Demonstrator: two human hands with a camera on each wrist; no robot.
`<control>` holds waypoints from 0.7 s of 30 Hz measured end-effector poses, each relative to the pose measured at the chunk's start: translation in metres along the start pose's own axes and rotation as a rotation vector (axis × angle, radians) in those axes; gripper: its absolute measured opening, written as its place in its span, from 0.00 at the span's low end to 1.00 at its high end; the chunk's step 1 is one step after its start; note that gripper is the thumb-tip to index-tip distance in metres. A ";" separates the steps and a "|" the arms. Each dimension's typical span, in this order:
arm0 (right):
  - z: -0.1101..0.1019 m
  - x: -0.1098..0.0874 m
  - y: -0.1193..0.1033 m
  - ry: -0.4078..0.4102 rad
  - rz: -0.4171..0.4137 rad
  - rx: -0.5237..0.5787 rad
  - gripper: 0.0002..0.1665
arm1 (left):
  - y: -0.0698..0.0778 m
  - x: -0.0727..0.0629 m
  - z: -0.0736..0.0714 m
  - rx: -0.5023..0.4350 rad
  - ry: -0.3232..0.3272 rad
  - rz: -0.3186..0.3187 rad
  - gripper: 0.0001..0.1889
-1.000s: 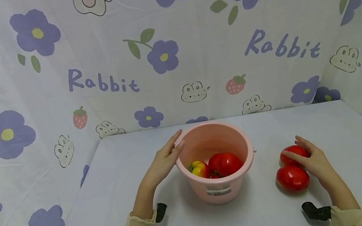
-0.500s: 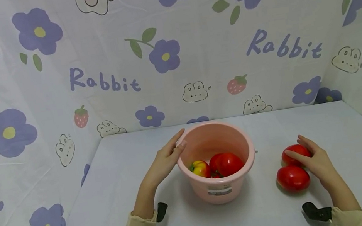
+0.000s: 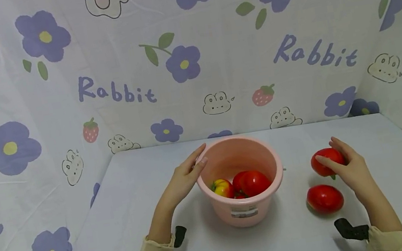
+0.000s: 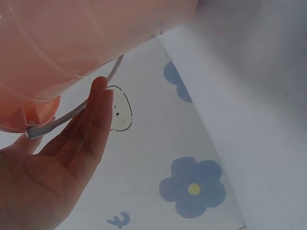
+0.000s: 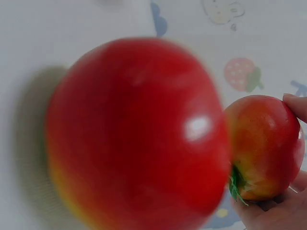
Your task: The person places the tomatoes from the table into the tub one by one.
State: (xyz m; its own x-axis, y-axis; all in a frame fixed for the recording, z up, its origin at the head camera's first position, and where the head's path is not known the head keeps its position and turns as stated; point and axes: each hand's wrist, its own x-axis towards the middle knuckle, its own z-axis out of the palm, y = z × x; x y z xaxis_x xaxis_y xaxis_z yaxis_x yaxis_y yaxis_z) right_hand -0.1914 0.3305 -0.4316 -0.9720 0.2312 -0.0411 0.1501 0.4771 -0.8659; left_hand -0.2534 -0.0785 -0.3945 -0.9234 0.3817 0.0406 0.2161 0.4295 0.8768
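Note:
My left hand (image 3: pixel 183 180) rests at the left rim of a pink plastic bucket (image 3: pixel 244 203), thumb over the rim and fingers fairly straight along the outside. In the left wrist view these fingers (image 4: pixel 98 115) lie by the bucket's thin grey handle (image 4: pixel 60 120). To the right, my right hand (image 3: pixel 356 169) holds a red tomato (image 3: pixel 327 161) between thumb and fingers, raised off the table. Its green leafy calyx (image 5: pixel 235 187) shows in the right wrist view. A second red tomato (image 3: pixel 325 199) lies on the table just in front of it, large and blurred in the right wrist view.
Inside the bucket lie red tomatoes (image 3: pixel 255 182) and a ribbed yellow-and-red one (image 3: pixel 222 188). The white table (image 3: pixel 297 245) ends at a cloth backdrop (image 3: pixel 231 69) printed with flowers and rabbits. Black wrist mounts (image 3: pixel 351 231) stick out near the sleeves.
My right hand has lifted the farther tomato off the table, away from the other one. The left hand and the bucket have stayed in place.

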 end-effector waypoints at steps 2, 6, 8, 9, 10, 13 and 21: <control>-0.001 -0.001 -0.005 0.012 -0.018 -0.008 0.53 | 0.000 0.000 0.000 0.003 0.003 -0.001 0.28; -0.003 -0.001 -0.012 0.034 -0.044 -0.013 0.53 | -0.001 -0.001 0.001 0.004 0.007 -0.002 0.27; -0.003 -0.001 -0.016 0.040 -0.046 -0.002 0.53 | -0.002 -0.001 0.001 0.004 0.008 -0.001 0.27; -0.003 -0.001 -0.017 0.043 -0.047 -0.002 0.52 | -0.002 -0.001 0.001 0.004 0.008 -0.001 0.27; -0.003 -0.001 -0.019 0.046 -0.048 0.000 0.52 | -0.002 -0.001 0.001 0.005 0.008 0.000 0.27; -0.003 -0.002 -0.025 0.054 -0.052 0.003 0.52 | -0.002 0.000 0.000 0.007 0.006 0.004 0.28; -0.003 -0.002 -0.040 0.068 -0.057 0.015 0.51 | -0.001 0.000 0.000 0.006 -0.003 0.017 0.28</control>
State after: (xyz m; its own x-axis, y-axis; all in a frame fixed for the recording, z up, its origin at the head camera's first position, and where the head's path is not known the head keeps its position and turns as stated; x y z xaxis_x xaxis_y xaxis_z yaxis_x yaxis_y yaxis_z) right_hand -0.1954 0.3134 -0.3953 -0.9642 0.2618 0.0417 0.0922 0.4785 -0.8733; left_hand -0.2537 -0.0791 -0.3959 -0.9186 0.3915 0.0539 0.2337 0.4282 0.8730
